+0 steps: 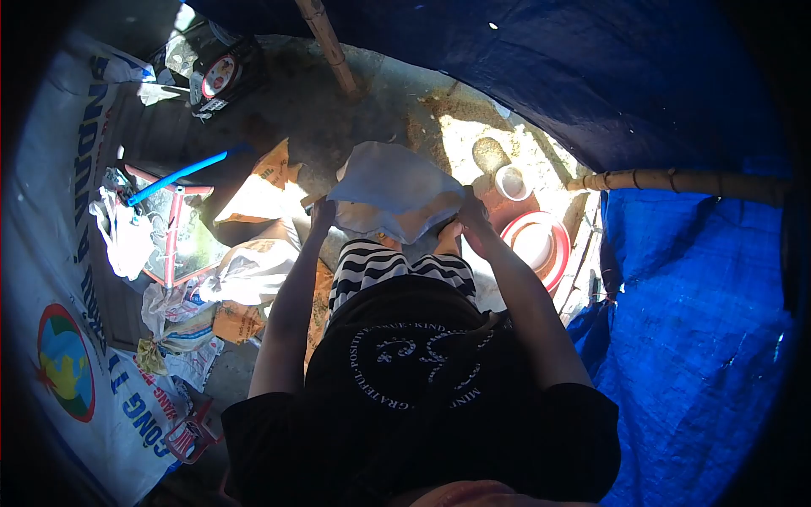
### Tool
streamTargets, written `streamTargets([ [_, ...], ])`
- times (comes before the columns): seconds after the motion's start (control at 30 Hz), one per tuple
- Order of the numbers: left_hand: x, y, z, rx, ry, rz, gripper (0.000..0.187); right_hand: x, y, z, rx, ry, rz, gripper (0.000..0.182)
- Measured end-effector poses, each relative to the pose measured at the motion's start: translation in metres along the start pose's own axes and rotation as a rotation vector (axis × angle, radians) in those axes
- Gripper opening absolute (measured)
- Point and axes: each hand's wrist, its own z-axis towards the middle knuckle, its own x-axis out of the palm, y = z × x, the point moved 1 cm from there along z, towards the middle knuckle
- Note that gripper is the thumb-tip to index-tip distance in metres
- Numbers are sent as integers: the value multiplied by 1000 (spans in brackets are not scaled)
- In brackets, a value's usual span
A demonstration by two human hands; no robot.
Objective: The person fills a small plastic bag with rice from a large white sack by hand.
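Observation:
A pale grey-blue sheet (393, 190), either cloth or thin plastic, is stretched out in front of my knees, with a wavy upper edge. My left hand (323, 213) grips its left edge, fingers closed and in shadow. At the opposite edge, my right hand (473, 218) is closed on the sheet too. Below it are my striped trousers (380, 266) and part of my bare feet. Right of my right hand stand a red-rimmed basin (562, 253) and a smaller white-rimmed bowl (510, 182).
To the left lie a red-framed pane (176, 237), a blue tube (177, 177), white bags (258, 270) and orange-brown sacking (241, 321). A bamboo pole (328, 46) rises ahead; another (684, 183) crosses the right side. Blue tarpaulin (684, 338) hangs at right, a printed banner (63, 253) at left.

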Motion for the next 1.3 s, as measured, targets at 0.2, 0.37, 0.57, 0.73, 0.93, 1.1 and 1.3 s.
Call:
streamTargets([
  [0.2,-14,-48,-50,-243,594,-474,38,14,15,7,-390,21,455,37],
  [0.37,67,8,-4,-858,591,-1191,38,13,98,-19,-153,244,761,29],
  [0.57,92,-64,-44,-793,1056,-1147,15,89,88,5,-1015,-82,72,30],
  [0.73,138,14,-11,-592,899,-872,17,82,88,-13,4,351,421,57],
  [0.93,111,-18,-27,-672,442,-1082,33,61,68,-19,199,-29,479,35],
  [1.1,71,-62,-56,-810,840,-1357,44,59,58,-10,607,431,1365,24],
  [1.3,60,-61,-51,-760,683,-757,45,83,63,-17,620,600,991,26],
])
